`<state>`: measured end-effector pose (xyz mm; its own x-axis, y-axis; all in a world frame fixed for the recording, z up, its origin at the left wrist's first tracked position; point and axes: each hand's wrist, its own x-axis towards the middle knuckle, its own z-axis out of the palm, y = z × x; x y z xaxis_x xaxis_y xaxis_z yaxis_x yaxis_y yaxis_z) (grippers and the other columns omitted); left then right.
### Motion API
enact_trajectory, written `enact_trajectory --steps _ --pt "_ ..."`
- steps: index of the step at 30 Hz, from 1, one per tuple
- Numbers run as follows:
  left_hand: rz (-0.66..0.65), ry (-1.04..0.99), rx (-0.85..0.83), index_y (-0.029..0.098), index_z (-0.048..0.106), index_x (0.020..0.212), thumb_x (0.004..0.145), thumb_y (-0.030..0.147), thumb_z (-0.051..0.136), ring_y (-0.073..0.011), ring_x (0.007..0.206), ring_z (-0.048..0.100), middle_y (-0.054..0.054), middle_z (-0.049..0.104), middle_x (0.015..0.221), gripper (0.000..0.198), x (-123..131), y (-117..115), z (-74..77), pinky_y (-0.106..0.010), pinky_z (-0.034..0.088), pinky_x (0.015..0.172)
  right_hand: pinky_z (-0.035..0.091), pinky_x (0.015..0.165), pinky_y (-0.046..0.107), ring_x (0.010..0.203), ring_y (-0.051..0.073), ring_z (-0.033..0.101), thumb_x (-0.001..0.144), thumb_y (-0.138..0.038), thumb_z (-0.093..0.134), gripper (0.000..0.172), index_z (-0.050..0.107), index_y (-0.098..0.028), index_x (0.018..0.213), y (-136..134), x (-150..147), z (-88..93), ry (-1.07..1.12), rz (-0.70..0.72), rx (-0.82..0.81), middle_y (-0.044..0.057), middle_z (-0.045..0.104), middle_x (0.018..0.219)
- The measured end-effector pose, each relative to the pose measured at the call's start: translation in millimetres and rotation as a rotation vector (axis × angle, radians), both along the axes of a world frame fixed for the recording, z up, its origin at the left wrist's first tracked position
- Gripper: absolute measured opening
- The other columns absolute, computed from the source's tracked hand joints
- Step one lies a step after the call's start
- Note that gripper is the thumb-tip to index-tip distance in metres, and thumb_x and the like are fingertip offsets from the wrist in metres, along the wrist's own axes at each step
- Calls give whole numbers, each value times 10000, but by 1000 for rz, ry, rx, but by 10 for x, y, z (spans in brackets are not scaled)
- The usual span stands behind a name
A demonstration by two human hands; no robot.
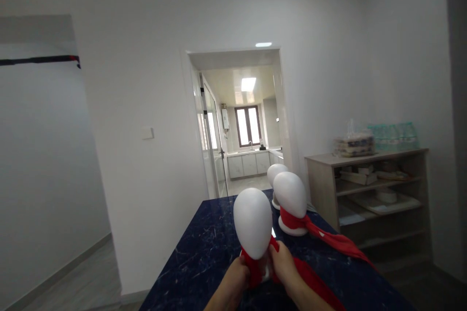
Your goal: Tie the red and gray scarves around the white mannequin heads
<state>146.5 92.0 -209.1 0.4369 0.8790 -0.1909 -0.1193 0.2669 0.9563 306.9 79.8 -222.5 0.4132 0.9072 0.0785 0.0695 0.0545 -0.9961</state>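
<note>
1. The front head is white and smooth and stands on the dark blue table; a red scarf lies at both sides of its neck, but I cannot see how it goes round the back
2. The left hand is closed on the cloth at the left of the front head's neck
3. The right hand is closed on the cloth at the right of that neck, with a bit of red poking up above the fingers
4. If one hand pulls harder, the front head could tip that way, as it looks light
5. If the fingers slip, the scarf could go loose and slide down the front head's neck
6. More red cloth lies right of the front head; the right arm is close by and could drag it crooked
7. The middle head is behind and right of the front head, wearing a second scarf with a long tail; a bumped tail could pull it over, maybe into the back head, farther behind the front head
</note>
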Motion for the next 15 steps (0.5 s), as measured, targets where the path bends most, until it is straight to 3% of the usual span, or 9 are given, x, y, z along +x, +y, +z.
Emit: enact_trajectory --steps 2,5,7,10,15 --pt "26 -22 79 188 732 773 440 63 694 -313 845 744 -79 765 767 357 17 9 -38 -458 580 878 520 770 383 898 300 738 826 -402 572 252 645 -208 970 -152 -52 -80 -27 -2 63 129 769 949" --pt "-6 -67 90 188 748 859 462 78 677 -328 917 768 -90 794 813 418 31 -16 -14 -474 583 924 534 720 396 835 302 748 881 -448 500 382 573 -227 1183 -376 -124 -174 -45 5 120 119 770 992" --pt "-20 -100 86 181 757 878 467 83 635 -327 937 777 -101 801 816 440 20 -43 36 -463 587 936 532 701 400 797 302 745 901 -436 476 316 537 -250 1150 -508 -156 -178 -79 -3 140 117 768 968" --pt "-37 -85 81 176 770 890 463 77 584 -310 952 786 -106 814 860 476 -38 -80 112 -427 598 932 531 798 395 911 303 746 893 -373 505 164 546 -276 1020 -661 -185 -104 -176 -21 207 121 771 1005" --pt "-118 -13 110 195 779 1007 512 56 587 -286 949 790 -82 824 936 549 -136 -122 192 -392 613 887 499 861 391 919 296 729 878 -316 522 108 611 -279 924 -727 -246 17 -305 1 247 97 775 952"
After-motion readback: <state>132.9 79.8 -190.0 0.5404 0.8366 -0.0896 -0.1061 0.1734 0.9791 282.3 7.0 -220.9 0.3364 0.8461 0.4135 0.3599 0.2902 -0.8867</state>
